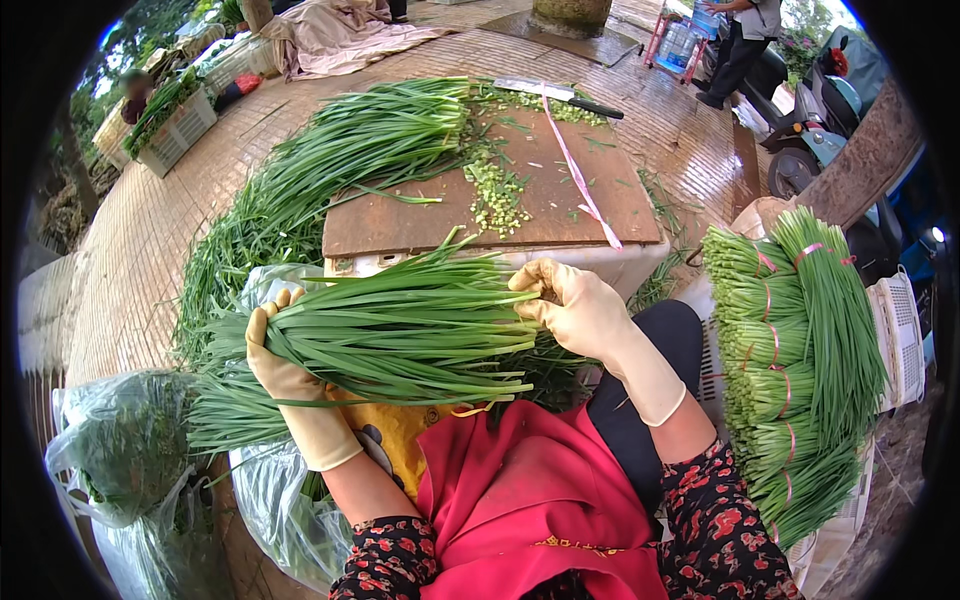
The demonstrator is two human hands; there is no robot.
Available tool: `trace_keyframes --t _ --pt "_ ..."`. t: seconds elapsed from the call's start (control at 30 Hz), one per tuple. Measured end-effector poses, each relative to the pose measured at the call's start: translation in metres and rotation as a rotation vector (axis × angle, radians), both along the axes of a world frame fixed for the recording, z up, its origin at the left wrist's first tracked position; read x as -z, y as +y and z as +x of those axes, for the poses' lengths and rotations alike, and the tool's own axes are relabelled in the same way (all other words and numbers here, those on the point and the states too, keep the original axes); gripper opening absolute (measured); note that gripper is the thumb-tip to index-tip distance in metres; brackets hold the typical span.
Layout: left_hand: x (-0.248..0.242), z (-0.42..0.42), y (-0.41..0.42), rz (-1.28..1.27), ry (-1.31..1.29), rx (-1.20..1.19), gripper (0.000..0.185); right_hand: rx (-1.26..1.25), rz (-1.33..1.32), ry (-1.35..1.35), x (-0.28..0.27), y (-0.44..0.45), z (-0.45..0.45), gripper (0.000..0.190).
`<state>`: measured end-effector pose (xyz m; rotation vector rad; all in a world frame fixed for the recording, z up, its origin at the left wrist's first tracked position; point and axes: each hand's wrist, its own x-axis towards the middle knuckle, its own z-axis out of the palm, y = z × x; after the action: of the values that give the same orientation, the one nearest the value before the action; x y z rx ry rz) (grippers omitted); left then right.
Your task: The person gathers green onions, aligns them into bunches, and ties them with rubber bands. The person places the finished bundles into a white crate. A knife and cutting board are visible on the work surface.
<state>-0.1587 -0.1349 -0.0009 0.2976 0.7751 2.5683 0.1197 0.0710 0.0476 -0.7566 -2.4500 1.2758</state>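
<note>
In my left hand (281, 349), gloved in cream rubber, is the leafy end of a loose bunch of green Chinese chives (405, 322). The stalks fan out to the right across my lap. At their pale cut ends my gloved right hand (574, 304) pinches a stalk between thumb and fingers. Just beyond the bunch lies a brown wooden board (405, 217) on a white crate (600, 262). A heap of chives (382, 127) rests on the board's left side, with chopped stem ends (495, 199) beside it.
A knife (555, 94) and a pink tie strip (574, 165) lie on the board. Tied chive bundles (787, 360) are stacked at right. Plastic bags of greens (127, 442) stand at left. A person (739, 45) is near water jugs (675, 49) and a scooter (817, 135).
</note>
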Motion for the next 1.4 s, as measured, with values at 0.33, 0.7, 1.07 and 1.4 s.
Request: trace_keyframes --t 0.33,0.7,1.07,1.4 --pt "0.000 0.004 -0.001 -0.014 0.071 -0.016 0.020 0.136 -0.087 -0.156 0.000 0.040 0.043 0.023" --pt "0.044 -0.012 -0.021 -0.087 0.326 -0.188 0.033 -0.205 0.231 -0.999 0.062 0.035 0.051 0.029" --pt "0.019 -0.009 -0.017 0.078 -0.067 0.020 0.028 -0.075 -0.797 0.289 0.025 0.009 -0.018 0.028" --pt "0.009 -0.007 -0.012 0.035 -0.360 -0.009 0.043 0.213 -0.871 0.239 0.085 0.036 0.033 0.036"
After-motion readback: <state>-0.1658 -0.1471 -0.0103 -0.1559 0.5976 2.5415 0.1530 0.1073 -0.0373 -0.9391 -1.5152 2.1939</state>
